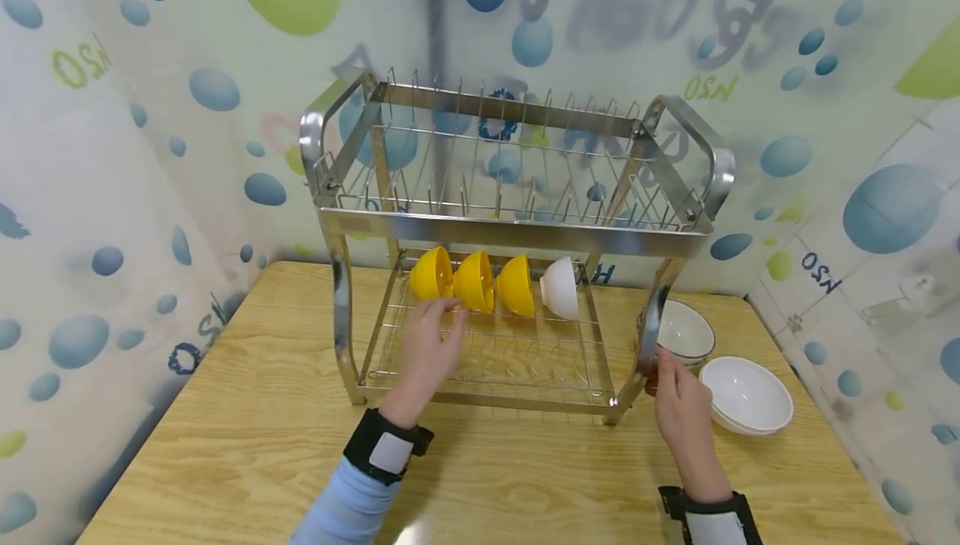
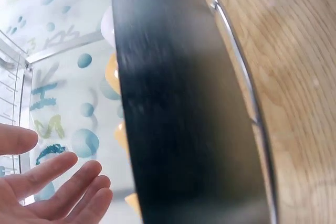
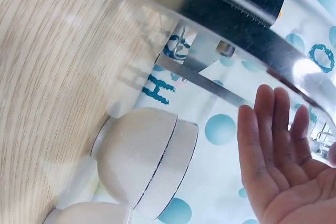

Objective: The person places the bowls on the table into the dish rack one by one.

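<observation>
A two-tier metal dish rack (image 1: 517, 235) stands on the wooden table. On its lower tier, three yellow bowls (image 1: 515, 285) and one white bowl (image 1: 561, 289) sit tilted on their sides in a row. My left hand (image 1: 431, 345) is in front of the two leftmost yellow bowls, holding nothing, its fingers extended and spread in the left wrist view. At the rack's right front leg (image 1: 652, 320) is my right hand (image 1: 682, 407), its fingertips close by the metal. The right wrist view shows that hand (image 3: 283, 156) with fingers nearly straight and an empty palm.
Right of the rack stands a dark-rimmed bowl (image 1: 686, 332), with stacked white bowls (image 1: 748, 395) in front of it near the table's right side. The upper tier (image 1: 495, 166) has upright wires and side handles. A patterned wall (image 1: 202, 12) rises behind the table (image 1: 225, 428).
</observation>
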The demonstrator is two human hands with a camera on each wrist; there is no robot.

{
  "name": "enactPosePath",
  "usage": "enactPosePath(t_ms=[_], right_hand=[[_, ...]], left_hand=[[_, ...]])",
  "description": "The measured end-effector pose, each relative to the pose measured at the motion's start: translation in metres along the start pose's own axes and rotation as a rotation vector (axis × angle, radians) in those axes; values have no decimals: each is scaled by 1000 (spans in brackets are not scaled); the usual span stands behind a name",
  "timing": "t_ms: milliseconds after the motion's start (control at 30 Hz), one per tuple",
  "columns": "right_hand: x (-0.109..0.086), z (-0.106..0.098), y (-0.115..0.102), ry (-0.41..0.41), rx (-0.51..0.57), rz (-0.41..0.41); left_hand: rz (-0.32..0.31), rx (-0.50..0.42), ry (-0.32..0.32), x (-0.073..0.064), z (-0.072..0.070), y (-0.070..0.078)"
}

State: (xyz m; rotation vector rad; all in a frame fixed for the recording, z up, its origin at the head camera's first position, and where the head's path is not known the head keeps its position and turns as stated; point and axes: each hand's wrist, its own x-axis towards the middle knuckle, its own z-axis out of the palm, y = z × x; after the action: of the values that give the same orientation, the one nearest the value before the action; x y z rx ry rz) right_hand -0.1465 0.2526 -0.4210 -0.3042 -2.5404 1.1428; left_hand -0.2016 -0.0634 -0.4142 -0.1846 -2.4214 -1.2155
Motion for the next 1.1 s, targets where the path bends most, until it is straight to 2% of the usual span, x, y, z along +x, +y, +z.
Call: enactPosePath(t_ms=[233, 533, 767, 933, 1100], right_hand=[[5, -5, 9, 77, 23, 10], [11, -14, 20, 105, 14, 60], [14, -21, 27, 108, -91, 102], [17, -25, 35, 134, -188, 125], [19, -28, 43, 148, -208, 146]], left_hand=[[-14, -20, 35, -1, -4, -9], [-33, -35, 71, -4, -5, -17], [-44, -41, 83, -3, -8, -23], [-36, -29, 122, 0, -16, -27], [-38, -8, 136, 1, -23, -30]])
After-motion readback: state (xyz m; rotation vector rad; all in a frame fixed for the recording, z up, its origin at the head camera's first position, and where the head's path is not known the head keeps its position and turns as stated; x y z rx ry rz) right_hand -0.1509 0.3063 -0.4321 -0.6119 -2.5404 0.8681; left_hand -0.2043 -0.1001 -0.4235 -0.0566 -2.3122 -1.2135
